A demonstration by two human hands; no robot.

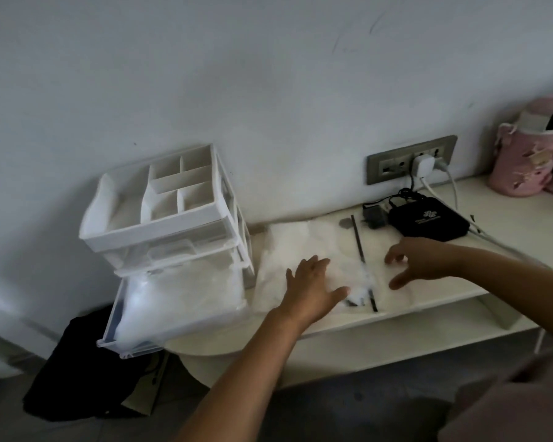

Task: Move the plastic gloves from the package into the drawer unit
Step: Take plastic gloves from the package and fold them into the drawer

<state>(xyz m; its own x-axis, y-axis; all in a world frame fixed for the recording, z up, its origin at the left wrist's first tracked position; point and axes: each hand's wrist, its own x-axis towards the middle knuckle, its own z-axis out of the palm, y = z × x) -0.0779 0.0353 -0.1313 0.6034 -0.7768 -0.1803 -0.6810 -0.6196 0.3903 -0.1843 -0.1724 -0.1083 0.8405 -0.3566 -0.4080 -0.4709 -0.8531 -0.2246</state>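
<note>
The surface (pixel 521 218) runs off the right edge of the frame, and my right forearm covers part of it. The drawer unit (pixel 173 212) stands at centre left on the surface's end, its divided top tray showing and its bottom drawer (pixel 134 339) pulled out past the surface edge. The whole view is dim and soft, so the clear plastic is hard to read. A pale heap of plastic gloves (pixel 186 291) fills that drawer, though I cannot separate single gloves. The package (pixel 300 240) lies flat at centre, just right of the drawer unit, with a black strip (pixel 359 247) crossing it. What remains inside it is a white blur.

My left grip (pixel 310 282) rests palm down on the package, fingers spread and straight. My right grip (pixel 422 261) is at the package's right side past the strip, thumb out and fingers bent down. I cannot tell whether they pinch the plastic.

A black box (pixel 428 223) lies behind it, and a pink bottle (pixel 524 154) is cut off at the right edge.
</note>
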